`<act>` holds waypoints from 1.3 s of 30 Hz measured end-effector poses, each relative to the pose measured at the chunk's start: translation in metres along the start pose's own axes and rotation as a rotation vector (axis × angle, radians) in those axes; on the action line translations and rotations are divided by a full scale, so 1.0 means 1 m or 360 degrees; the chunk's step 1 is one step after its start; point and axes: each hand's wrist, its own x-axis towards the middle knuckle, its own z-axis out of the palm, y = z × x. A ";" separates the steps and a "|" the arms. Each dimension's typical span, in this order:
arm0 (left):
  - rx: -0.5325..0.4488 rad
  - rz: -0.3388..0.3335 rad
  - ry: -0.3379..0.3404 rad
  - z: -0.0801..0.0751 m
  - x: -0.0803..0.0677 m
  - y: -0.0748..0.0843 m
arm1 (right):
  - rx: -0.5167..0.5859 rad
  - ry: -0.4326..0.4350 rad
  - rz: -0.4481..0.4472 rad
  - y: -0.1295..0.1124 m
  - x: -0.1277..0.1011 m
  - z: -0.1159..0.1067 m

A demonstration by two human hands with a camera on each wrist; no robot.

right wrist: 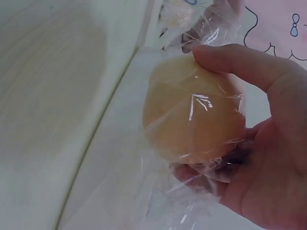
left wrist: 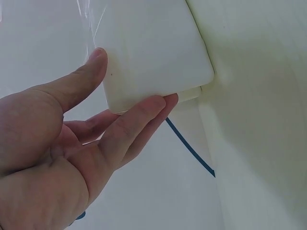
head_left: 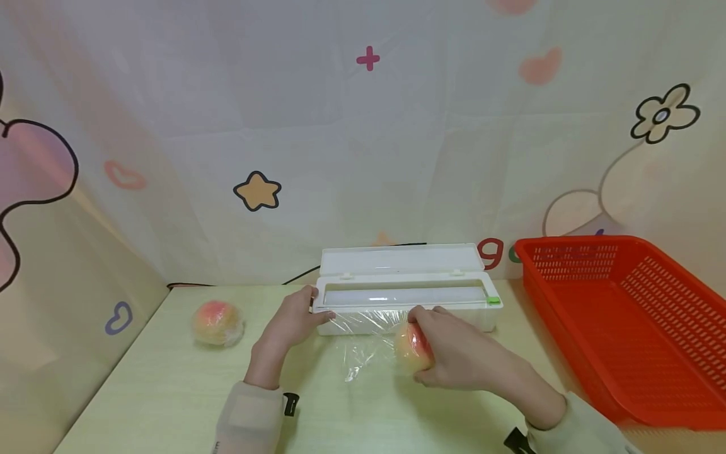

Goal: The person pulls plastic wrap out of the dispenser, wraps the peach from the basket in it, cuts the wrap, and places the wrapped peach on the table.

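Observation:
A white cling-film dispenser box [head_left: 405, 296] lies open at the back of the table, with a sheet of clear film [head_left: 363, 340] drawn out of its front. My left hand [head_left: 295, 318] grips the box's left end [left wrist: 153, 52], thumb on one face and fingers under the edge. My right hand [head_left: 448, 350] holds a peach-coloured fruit [head_left: 412, 348] partly wrapped in the film, just in front of the box. In the right wrist view the fruit [right wrist: 194, 115] sits between thumb and fingers [right wrist: 235, 62], film creased over it.
A second wrapped fruit [head_left: 217, 322] lies on the table at the left. A red plastic basket [head_left: 624, 315] stands at the right edge. A dark cable [left wrist: 189, 148] runs behind the box. Patterned cloth walls close in the back and left.

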 end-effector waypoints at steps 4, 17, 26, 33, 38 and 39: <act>-0.0017 -0.0017 -0.0018 0.000 0.000 0.000 | -0.0029 0.0016 -0.0043 0.007 0.003 0.008; -0.0020 -0.0022 -0.0017 -0.001 0.000 0.000 | -0.0186 0.0142 -0.0071 0.016 0.013 0.019; 0.0001 -0.0017 -0.0018 0.000 0.000 0.000 | -0.0331 0.0161 -0.0032 0.019 0.016 0.021; 0.0021 -0.0028 -0.0032 0.000 0.000 0.001 | -0.0263 0.0200 0.0054 0.022 0.017 0.022; 0.0025 -0.0033 -0.0035 -0.001 -0.001 0.002 | -0.0207 0.0248 0.0047 0.022 0.016 0.021; 0.0027 -0.0037 -0.0035 -0.001 -0.001 0.002 | -0.0203 0.0265 0.0035 0.022 0.015 0.021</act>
